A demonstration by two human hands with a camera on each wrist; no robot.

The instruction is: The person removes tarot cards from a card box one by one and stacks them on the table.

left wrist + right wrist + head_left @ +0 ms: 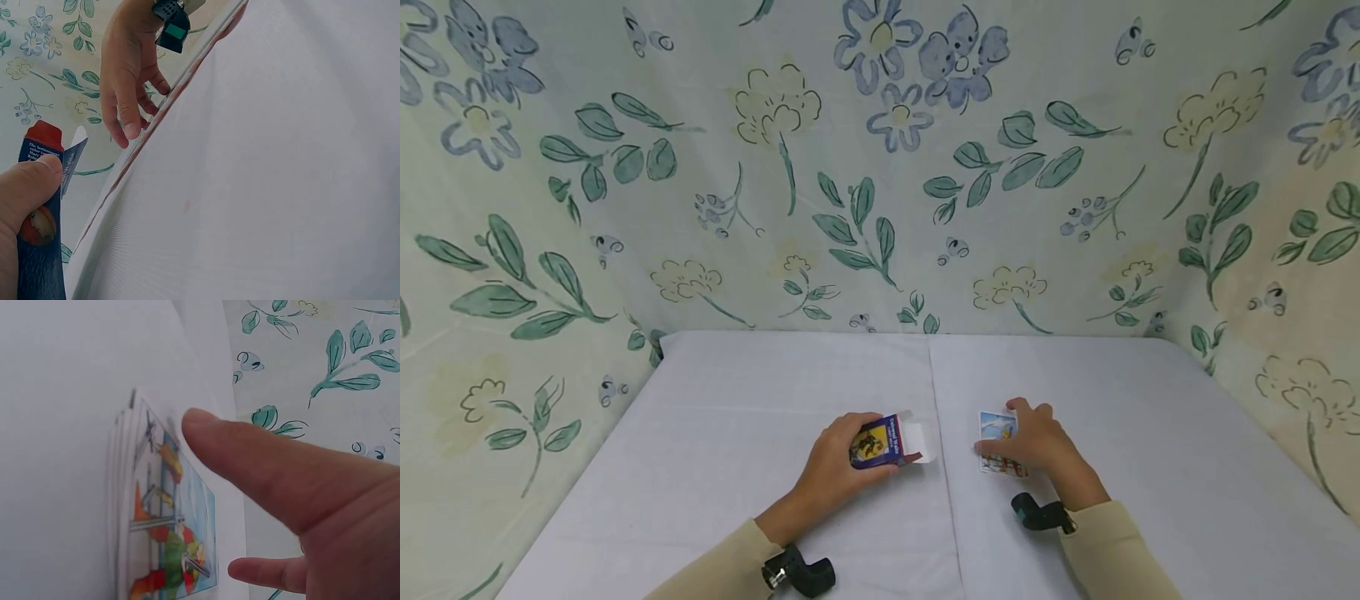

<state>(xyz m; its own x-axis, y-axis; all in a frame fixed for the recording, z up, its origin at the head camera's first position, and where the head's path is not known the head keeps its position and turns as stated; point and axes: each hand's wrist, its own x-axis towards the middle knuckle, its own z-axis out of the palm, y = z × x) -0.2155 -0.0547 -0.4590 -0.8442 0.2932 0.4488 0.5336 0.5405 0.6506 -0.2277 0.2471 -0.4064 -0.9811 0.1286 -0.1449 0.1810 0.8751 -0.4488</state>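
My left hand [829, 460] grips a small dark blue card box [872, 443] with a yellow picture on its front. The box lies sideways, its white end flap [919, 442] folded out to the right. In the left wrist view, the thumb [37, 187] presses along the box's printed side. To the right, a stack of illustrated cards [997, 427] lies face up on the table, its layered edges [122, 506] showing in the right wrist view. My right hand [1037, 437] hovers over the stack with thumb and fingers spread about it, partly covering the top picture.
A white cloth covers the table [737, 375], with a crease [942, 433] running between box and cards. Flower-patterned fabric [880, 208] hangs behind and along both sides. Each wrist wears a black camera [1041, 512].
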